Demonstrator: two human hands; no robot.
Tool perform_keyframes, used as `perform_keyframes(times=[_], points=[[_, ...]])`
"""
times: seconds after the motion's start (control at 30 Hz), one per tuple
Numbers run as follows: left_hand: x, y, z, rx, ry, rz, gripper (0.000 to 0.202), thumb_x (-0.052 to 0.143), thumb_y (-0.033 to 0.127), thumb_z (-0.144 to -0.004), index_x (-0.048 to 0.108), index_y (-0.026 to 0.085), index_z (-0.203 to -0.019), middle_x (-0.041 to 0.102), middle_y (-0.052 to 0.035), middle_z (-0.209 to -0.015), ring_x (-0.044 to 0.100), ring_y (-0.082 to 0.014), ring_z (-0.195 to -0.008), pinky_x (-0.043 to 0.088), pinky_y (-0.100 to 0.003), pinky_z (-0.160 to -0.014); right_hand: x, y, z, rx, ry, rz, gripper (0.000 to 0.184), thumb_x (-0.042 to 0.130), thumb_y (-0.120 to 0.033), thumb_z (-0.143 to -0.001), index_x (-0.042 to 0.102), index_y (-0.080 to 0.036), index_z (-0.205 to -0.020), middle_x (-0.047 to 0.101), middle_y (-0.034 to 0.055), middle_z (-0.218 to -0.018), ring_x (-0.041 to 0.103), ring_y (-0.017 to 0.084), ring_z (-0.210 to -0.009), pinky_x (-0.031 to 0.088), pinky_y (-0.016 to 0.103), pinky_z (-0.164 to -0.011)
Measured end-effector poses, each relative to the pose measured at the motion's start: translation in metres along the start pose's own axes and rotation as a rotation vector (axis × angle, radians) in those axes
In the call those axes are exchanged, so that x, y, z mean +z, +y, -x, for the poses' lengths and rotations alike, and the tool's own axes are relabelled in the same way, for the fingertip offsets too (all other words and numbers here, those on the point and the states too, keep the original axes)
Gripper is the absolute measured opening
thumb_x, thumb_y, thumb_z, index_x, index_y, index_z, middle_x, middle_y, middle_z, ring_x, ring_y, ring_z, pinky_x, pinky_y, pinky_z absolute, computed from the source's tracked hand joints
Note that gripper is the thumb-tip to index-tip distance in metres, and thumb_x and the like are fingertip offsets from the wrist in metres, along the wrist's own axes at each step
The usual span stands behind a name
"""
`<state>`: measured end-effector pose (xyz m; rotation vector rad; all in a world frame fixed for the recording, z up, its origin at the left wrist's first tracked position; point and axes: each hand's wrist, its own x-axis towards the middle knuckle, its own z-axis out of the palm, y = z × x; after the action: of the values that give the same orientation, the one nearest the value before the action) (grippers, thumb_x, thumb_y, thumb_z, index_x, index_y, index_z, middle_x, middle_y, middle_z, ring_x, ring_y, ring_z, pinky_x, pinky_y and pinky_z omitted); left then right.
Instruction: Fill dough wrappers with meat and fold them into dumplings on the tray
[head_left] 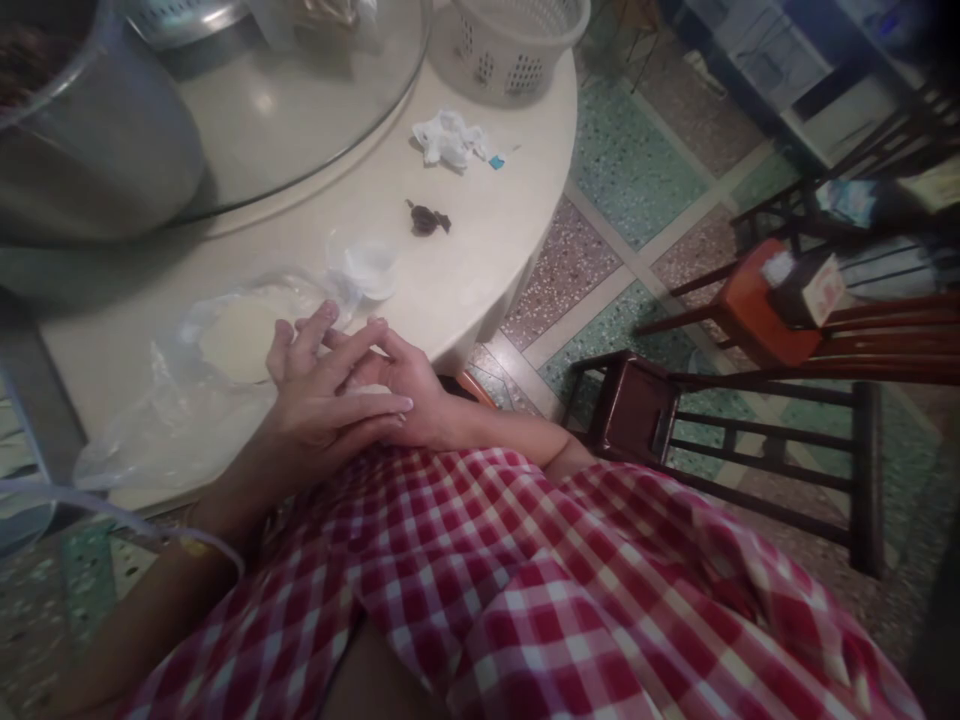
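Both hands meet in front of the red checked cloth, close to the table's near edge. My left hand (322, 400) lies over my right, palm down, its fingers stretched out and slightly apart. Beneath it, my right hand (412, 385) is cupped palm up. Between the palms a bit of a pale piece of dough (366, 390) shows; the hands cover most of it. Just beyond my left hand, a cream-coloured mass of dough (244, 335) rests in a clear plastic bag (172, 430). A small white cup or wrapper (369, 270) lies beside the bag.
A dark crumpled lump (426, 218) and crumpled white tissue (448, 138) lie on the table (495, 220). A large metal pot (97, 150) and a glass turntable (300, 120) stand at the back left, a white perforated basket (517, 50) behind. Wooden chairs (630, 405) stand at the right.
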<state>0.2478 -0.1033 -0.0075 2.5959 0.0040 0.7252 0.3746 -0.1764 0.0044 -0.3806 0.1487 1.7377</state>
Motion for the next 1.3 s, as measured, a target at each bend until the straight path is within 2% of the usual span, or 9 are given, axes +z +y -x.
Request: perform_keyframes(times=[0.13, 0.27, 0.47, 0.73, 0.97, 1.07, 1.17, 1.23, 1.3], points=[[0.003, -0.002, -0.001, 0.029, -0.007, 0.013, 0.019, 0.062, 0.041, -0.098, 0.078, 0.036, -0.091, 0.047, 0.0075, -0.163, 0.023, -0.0288, -0.161, 0.011, -0.061, -0.129, 0.002, 0.003, 0.000, -0.028, 0.022, 0.023, 0.062, 0.013, -0.041, -0.103, 0.068, -0.014, -0.115, 0.077, 0.0069, -0.118, 0.076, 0.017, -0.097, 0.061, 0.043, -0.096], [-0.012, -0.003, 0.001, -0.157, -0.056, 0.044, 0.034, 0.063, 0.058, -0.094, 0.079, 0.029, -0.102, 0.057, -0.0055, -0.154, 0.027, -0.0339, -0.158, 0.013, -0.064, -0.128, 0.003, -0.002, 0.004, -0.013, 0.093, 0.067, 0.061, 0.012, -0.043, -0.104, 0.065, -0.019, -0.122, 0.078, 0.0041, -0.104, 0.073, 0.019, -0.094, 0.049, 0.055, -0.111], [-0.029, 0.005, 0.007, -0.230, 0.339, -0.114, 0.025, 0.070, 0.027, -0.094, 0.072, 0.026, -0.119, 0.058, -0.0068, -0.154, 0.036, -0.0285, -0.155, 0.025, -0.054, -0.127, 0.013, -0.022, 0.007, -0.272, -0.021, 0.000, 0.072, 0.002, -0.059, -0.100, 0.063, -0.026, -0.121, 0.076, 0.0049, -0.108, 0.072, 0.022, -0.105, 0.026, 0.061, -0.124], [-0.006, -0.002, -0.001, -0.210, 0.492, -0.234, 0.012, 0.079, 0.030, -0.086, 0.078, 0.027, -0.098, 0.070, -0.0070, -0.136, 0.045, -0.0356, -0.147, 0.025, -0.062, -0.122, 0.029, -0.025, -0.003, -0.457, -0.050, -0.022, 0.064, 0.013, -0.062, -0.098, 0.064, -0.029, -0.118, 0.074, 0.0049, -0.116, 0.068, 0.023, -0.115, 0.019, 0.059, -0.126], [-0.021, -0.007, 0.005, -0.296, 0.640, -0.186, 0.009, 0.078, 0.034, -0.086, 0.077, 0.026, -0.090, 0.075, -0.0062, -0.123, 0.051, -0.0322, -0.140, 0.028, -0.050, -0.119, 0.049, -0.011, -0.021, -0.411, -0.086, 0.034, 0.059, 0.017, -0.060, -0.100, 0.063, -0.029, -0.119, 0.072, 0.0045, -0.119, 0.066, 0.022, -0.118, 0.023, 0.056, -0.126], [-0.037, -0.006, 0.007, -0.463, 0.887, 0.151, 0.037, 0.078, 0.042, -0.085, 0.073, 0.025, -0.117, 0.069, -0.0063, -0.137, 0.050, -0.0283, -0.140, 0.026, -0.047, -0.123, 0.070, -0.001, -0.037, -0.394, -0.140, 0.065, 0.057, 0.019, -0.060, -0.100, 0.062, -0.029, -0.119, 0.072, 0.0048, -0.121, 0.066, 0.022, -0.119, 0.024, 0.057, -0.125], [-0.051, -0.005, 0.004, -0.613, 1.354, 0.900, 0.039, 0.064, 0.049, -0.093, 0.066, 0.028, -0.126, 0.066, -0.0009, -0.140, 0.052, -0.0197, -0.137, 0.032, -0.037, -0.122, 0.094, 0.016, -0.060, -0.364, -0.205, 0.078, 0.056, 0.018, -0.057, -0.101, 0.062, -0.029, -0.120, 0.073, 0.0049, -0.119, 0.067, 0.021, -0.116, 0.025, 0.057, -0.125], [-0.059, -0.006, 0.003, -0.727, 1.409, 1.248, 0.037, 0.053, 0.052, -0.099, 0.067, 0.026, -0.121, 0.071, -0.0022, -0.129, 0.057, -0.0190, -0.130, 0.038, -0.037, -0.118, 0.107, 0.029, -0.079, -0.325, -0.244, 0.094, 0.057, 0.016, -0.057, -0.101, 0.062, -0.028, -0.121, 0.073, 0.0060, -0.118, 0.067, 0.022, -0.115, 0.029, 0.059, -0.122], [-0.065, -0.008, 0.005, -0.815, 1.371, 1.351, 0.037, 0.046, 0.046, -0.103, 0.069, 0.020, -0.114, 0.074, -0.0074, -0.118, 0.064, -0.0221, -0.121, 0.046, -0.042, -0.112, 0.119, 0.040, -0.098, -0.289, -0.263, 0.110, 0.058, 0.016, -0.057, -0.101, 0.061, -0.027, -0.122, 0.073, 0.0075, -0.118, 0.067, 0.023, -0.115, 0.035, 0.061, -0.118]])
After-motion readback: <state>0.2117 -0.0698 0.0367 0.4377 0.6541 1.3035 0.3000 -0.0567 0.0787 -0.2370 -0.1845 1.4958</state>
